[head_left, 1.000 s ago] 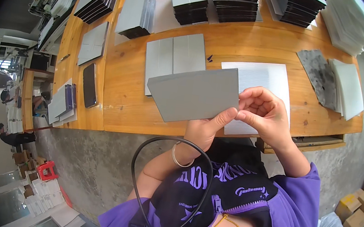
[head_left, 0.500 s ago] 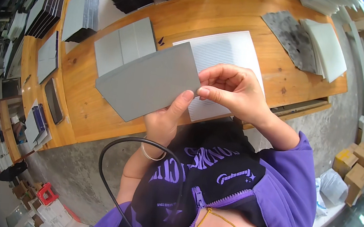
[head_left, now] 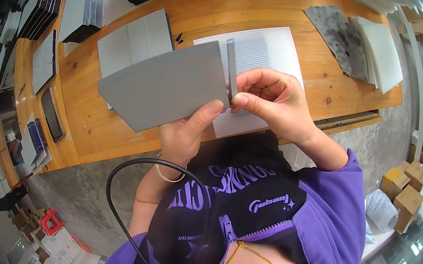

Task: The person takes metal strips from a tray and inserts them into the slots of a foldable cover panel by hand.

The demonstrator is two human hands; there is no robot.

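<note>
My left hand [head_left: 185, 133] grips a flat grey board [head_left: 161, 85] by its lower right edge, thumb on top and fingers underneath. The board is tilted above the table and has a cut-off lower left corner. My right hand [head_left: 274, 104] pinches the lower end of a narrow grey strip [head_left: 232, 70]. That strip stands along the board's right edge, apart from it at the top; whether they still join at the bottom is hidden by my fingertips. Below both hands lies a white ribbed sheet [head_left: 273, 49].
Grey boards [head_left: 133, 39] lie on the wooden table [head_left: 83, 115] at left. Stacks of boards [head_left: 83, 11] stand along the far left. A dark mottled sheet [head_left: 336, 39] and a pile of white sheets [head_left: 379, 58] lie at far right. Cardboard boxes [head_left: 408, 203] sit beyond the table.
A narrow strip has come away from the board's right edge, pinched in my right hand. The board has shifted slightly left in view.
</note>
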